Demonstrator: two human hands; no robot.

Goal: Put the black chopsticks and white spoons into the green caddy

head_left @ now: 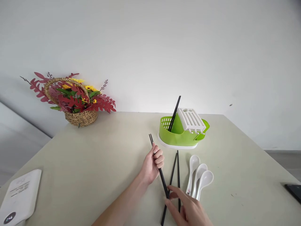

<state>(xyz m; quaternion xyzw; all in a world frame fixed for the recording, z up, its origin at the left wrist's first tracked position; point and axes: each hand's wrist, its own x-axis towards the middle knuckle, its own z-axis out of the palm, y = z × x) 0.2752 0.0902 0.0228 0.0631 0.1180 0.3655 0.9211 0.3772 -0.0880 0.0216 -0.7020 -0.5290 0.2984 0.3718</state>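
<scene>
A pair of black chopsticks [162,179] slants across the middle, held in the closed fist of my left hand [151,163] near the upper ends. At the lower ends, the thumb and fingers of my right hand [185,207] close around the same chopsticks. Beneath them, another pair of black chopsticks [178,169] lies on the table, partly covered by my right hand. Three white spoons [199,174] lie side by side to the right. Behind stands a green utensil basket [175,137] with a white slotted rack, and black chopsticks [175,111] lean upright inside it.
A wicker basket [81,118] of red leaves and yellow flowers stands at the back left against the wall. A white device [22,194] lies at the left edge. At the right edge is part of a dark phone-like object [293,192].
</scene>
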